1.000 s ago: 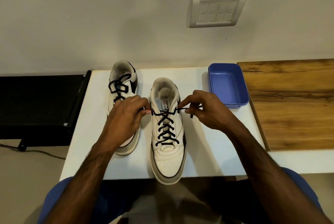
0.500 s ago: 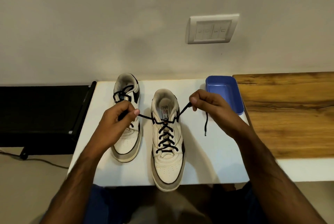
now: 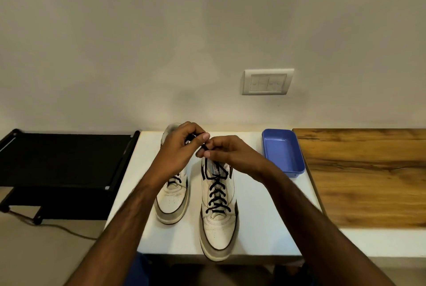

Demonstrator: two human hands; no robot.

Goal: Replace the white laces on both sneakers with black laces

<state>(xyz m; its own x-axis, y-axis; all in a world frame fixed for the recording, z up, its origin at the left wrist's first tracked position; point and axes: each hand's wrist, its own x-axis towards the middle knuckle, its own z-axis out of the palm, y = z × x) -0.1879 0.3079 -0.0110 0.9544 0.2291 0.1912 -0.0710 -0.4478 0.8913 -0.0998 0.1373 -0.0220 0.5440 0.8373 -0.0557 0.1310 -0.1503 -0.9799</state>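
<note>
While both hands meet above the right shoe, the scene reads so:

Left hand: the left hand (image 3: 178,147) has its fingers curled and pinches one end of the black lace (image 3: 216,190).
Right hand: the right hand (image 3: 227,152) pinches the other end, fingertips touching those of the left.
Right shoe: the right shoe (image 3: 217,228) stands at the near edge of the white table (image 3: 258,223), already laced in black up to the top holes.
Left shoe: the left shoe (image 3: 171,198) stands just beside it, toward the left edge, also with black lace.
Handling: the lace looks thin, soft and light; I judge it slips easily, so hold it close to the ends.
Tray: a blue tray (image 3: 282,150) sits at the far right corner.
</note>
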